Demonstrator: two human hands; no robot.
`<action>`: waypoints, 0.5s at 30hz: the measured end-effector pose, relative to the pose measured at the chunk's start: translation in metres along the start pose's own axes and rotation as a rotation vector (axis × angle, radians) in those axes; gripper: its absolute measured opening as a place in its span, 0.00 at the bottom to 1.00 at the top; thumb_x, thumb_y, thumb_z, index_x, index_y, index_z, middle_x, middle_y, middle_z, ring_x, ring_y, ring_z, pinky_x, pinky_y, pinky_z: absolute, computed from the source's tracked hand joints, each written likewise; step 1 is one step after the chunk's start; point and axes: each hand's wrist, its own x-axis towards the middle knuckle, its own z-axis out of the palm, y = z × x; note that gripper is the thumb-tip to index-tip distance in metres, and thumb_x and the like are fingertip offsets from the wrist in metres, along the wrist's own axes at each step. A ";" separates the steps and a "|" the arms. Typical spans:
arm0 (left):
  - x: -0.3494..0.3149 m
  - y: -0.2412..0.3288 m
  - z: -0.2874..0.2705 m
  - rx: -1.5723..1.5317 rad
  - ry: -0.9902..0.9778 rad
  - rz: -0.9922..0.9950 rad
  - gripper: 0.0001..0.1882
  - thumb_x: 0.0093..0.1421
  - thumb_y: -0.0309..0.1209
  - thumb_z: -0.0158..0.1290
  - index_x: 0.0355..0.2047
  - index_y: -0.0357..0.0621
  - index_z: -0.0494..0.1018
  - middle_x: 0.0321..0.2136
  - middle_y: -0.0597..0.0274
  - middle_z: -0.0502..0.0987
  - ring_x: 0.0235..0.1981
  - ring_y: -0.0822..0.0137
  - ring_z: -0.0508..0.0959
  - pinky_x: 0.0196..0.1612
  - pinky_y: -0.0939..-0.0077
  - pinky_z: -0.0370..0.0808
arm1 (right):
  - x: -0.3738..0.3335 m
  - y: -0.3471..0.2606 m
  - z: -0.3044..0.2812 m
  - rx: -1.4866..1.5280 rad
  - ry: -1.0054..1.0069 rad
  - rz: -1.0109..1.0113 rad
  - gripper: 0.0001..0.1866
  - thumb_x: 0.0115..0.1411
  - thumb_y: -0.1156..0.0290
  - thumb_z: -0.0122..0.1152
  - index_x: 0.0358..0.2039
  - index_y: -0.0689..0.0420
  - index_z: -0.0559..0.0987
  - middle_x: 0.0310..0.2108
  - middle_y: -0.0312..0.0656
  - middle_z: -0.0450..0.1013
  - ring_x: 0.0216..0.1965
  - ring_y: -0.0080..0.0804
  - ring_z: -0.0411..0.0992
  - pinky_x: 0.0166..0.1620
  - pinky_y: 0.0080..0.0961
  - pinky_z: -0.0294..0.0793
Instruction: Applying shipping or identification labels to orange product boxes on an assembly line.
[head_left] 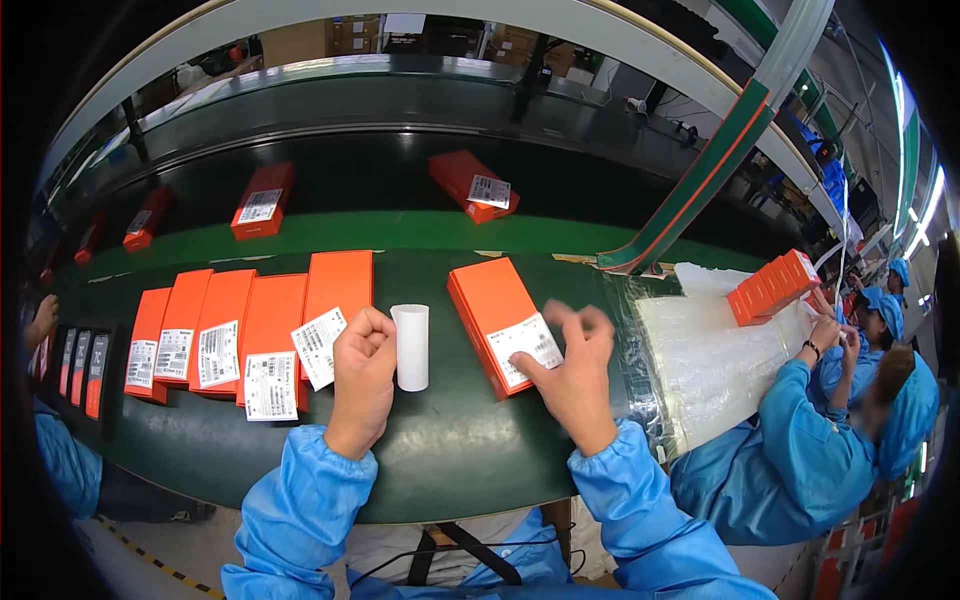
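Note:
My left hand (362, 375) is closed on a curled white paper strip (411, 348), which stands up beside its fingers. To the right of it, an orange box (488, 295) lies tilted on the green table. A white printed label (541, 342) sits across the box's near end. My right hand (582, 380) is over that end, thumb touching the label and fingers spread apart, the raised fingertips smeared by motion. Left of my left hand lies a row of several orange boxes (215, 300) with white labels; the label on the nearest one (319, 345) sticks out past the box's edge.
Beyond the table runs a dark conveyor belt (350, 190) carrying more labelled orange boxes (475, 185). A green post (700, 180) rises at the right. Past it, a co-worker (800, 430) in blue handles a row of orange boxes (772, 288). A black tray (108, 405) stands far left.

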 end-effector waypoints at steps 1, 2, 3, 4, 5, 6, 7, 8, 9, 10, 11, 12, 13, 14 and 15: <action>0.000 0.002 0.001 0.013 0.001 0.005 0.05 0.65 0.26 0.48 0.31 0.45 0.65 0.24 0.61 0.77 0.22 0.74 0.77 0.26 0.82 0.75 | 0.002 0.001 0.000 0.036 0.045 0.004 0.39 0.46 0.63 0.77 0.58 0.55 0.71 0.52 0.62 0.64 0.55 0.58 0.63 0.57 0.45 0.66; -0.001 0.003 0.000 0.033 0.000 0.006 0.05 0.65 0.26 0.48 0.32 0.45 0.65 0.24 0.62 0.77 0.22 0.75 0.77 0.25 0.82 0.74 | 0.004 0.004 0.002 0.073 0.089 0.008 0.42 0.45 0.61 0.77 0.60 0.54 0.68 0.55 0.63 0.62 0.56 0.60 0.63 0.58 0.46 0.65; -0.002 0.002 -0.002 0.053 -0.001 0.006 0.04 0.65 0.25 0.48 0.32 0.45 0.65 0.24 0.62 0.77 0.22 0.76 0.77 0.25 0.83 0.73 | 0.006 0.006 0.003 0.110 0.133 0.013 0.45 0.45 0.59 0.77 0.63 0.54 0.66 0.58 0.65 0.59 0.56 0.62 0.62 0.59 0.47 0.65; 0.000 -0.001 0.004 0.056 -0.022 0.005 0.04 0.65 0.25 0.48 0.32 0.45 0.65 0.24 0.63 0.77 0.22 0.76 0.76 0.25 0.83 0.73 | 0.005 0.008 0.002 0.063 0.052 -0.033 0.47 0.45 0.55 0.77 0.63 0.53 0.66 0.59 0.66 0.59 0.56 0.63 0.62 0.59 0.48 0.65; 0.000 0.000 0.004 0.083 -0.018 0.009 0.04 0.64 0.24 0.49 0.31 0.44 0.65 0.23 0.64 0.76 0.22 0.78 0.75 0.25 0.84 0.71 | 0.001 0.004 0.009 0.038 -0.040 -0.077 0.48 0.44 0.51 0.76 0.64 0.53 0.65 0.59 0.67 0.58 0.56 0.64 0.62 0.59 0.49 0.65; -0.001 0.001 0.004 0.109 -0.015 0.013 0.05 0.64 0.24 0.50 0.31 0.44 0.66 0.23 0.66 0.75 0.22 0.80 0.74 0.25 0.85 0.70 | -0.003 -0.006 0.015 -0.072 -0.260 -0.037 0.51 0.44 0.43 0.74 0.65 0.53 0.65 0.61 0.67 0.57 0.57 0.65 0.61 0.58 0.50 0.65; -0.002 0.003 0.007 0.128 -0.018 0.020 0.05 0.63 0.23 0.50 0.31 0.44 0.66 0.23 0.67 0.74 0.22 0.81 0.73 0.25 0.86 0.69 | -0.009 -0.014 0.018 -0.134 -0.246 -0.101 0.51 0.45 0.43 0.72 0.66 0.52 0.63 0.59 0.67 0.60 0.56 0.63 0.63 0.57 0.51 0.66; -0.003 0.001 0.010 0.166 -0.066 0.032 0.05 0.62 0.23 0.51 0.31 0.43 0.66 0.23 0.69 0.74 0.22 0.82 0.71 0.25 0.87 0.67 | -0.007 -0.010 0.018 -0.135 -0.266 -0.082 0.49 0.46 0.45 0.71 0.66 0.52 0.64 0.58 0.66 0.61 0.55 0.62 0.63 0.57 0.50 0.66; -0.005 -0.004 0.012 0.203 -0.115 0.043 0.05 0.61 0.22 0.52 0.31 0.43 0.66 0.22 0.70 0.73 0.22 0.84 0.70 0.25 0.87 0.66 | -0.004 -0.003 0.019 -0.136 -0.287 -0.063 0.48 0.46 0.48 0.71 0.65 0.53 0.65 0.57 0.64 0.62 0.55 0.61 0.64 0.57 0.50 0.66; -0.006 -0.007 0.013 0.237 -0.157 0.074 0.05 0.60 0.22 0.53 0.30 0.42 0.67 0.22 0.72 0.72 0.23 0.85 0.69 0.25 0.88 0.65 | -0.002 0.008 0.015 -0.123 -0.229 -0.040 0.46 0.47 0.50 0.70 0.65 0.53 0.66 0.56 0.63 0.63 0.54 0.60 0.64 0.57 0.49 0.66; -0.010 -0.016 0.011 0.246 -0.168 0.073 0.05 0.59 0.22 0.54 0.29 0.42 0.68 0.22 0.74 0.70 0.23 0.86 0.67 0.25 0.89 0.63 | -0.002 0.023 0.010 -0.104 -0.173 -0.030 0.44 0.47 0.52 0.70 0.64 0.53 0.67 0.55 0.62 0.64 0.54 0.60 0.64 0.57 0.48 0.67; -0.017 -0.012 0.014 0.377 -0.214 0.107 0.04 0.59 0.22 0.54 0.30 0.41 0.69 0.22 0.72 0.71 0.23 0.85 0.68 0.25 0.88 0.64 | -0.002 0.043 -0.001 -0.163 -0.095 -0.018 0.43 0.46 0.53 0.71 0.63 0.53 0.69 0.55 0.62 0.64 0.55 0.59 0.63 0.58 0.47 0.66; -0.025 -0.013 0.016 0.513 -0.255 0.128 0.03 0.58 0.22 0.54 0.30 0.40 0.71 0.21 0.71 0.71 0.23 0.84 0.69 0.26 0.87 0.65 | -0.002 0.073 -0.005 -0.194 -0.050 0.012 0.44 0.46 0.54 0.72 0.64 0.52 0.68 0.55 0.62 0.64 0.56 0.59 0.63 0.59 0.48 0.64; -0.032 -0.016 0.022 0.572 -0.298 0.193 0.03 0.58 0.23 0.55 0.31 0.40 0.72 0.21 0.67 0.72 0.22 0.80 0.71 0.26 0.83 0.68 | -0.004 0.103 -0.016 -0.184 0.016 0.071 0.45 0.46 0.54 0.73 0.64 0.52 0.68 0.56 0.63 0.63 0.57 0.60 0.62 0.61 0.48 0.63; -0.038 -0.026 0.037 0.613 -0.357 0.259 0.04 0.57 0.24 0.56 0.32 0.39 0.73 0.20 0.63 0.73 0.21 0.75 0.73 0.27 0.80 0.71 | -0.005 0.141 -0.039 -0.255 0.021 0.153 0.45 0.46 0.54 0.73 0.65 0.51 0.67 0.58 0.64 0.63 0.59 0.60 0.61 0.62 0.49 0.60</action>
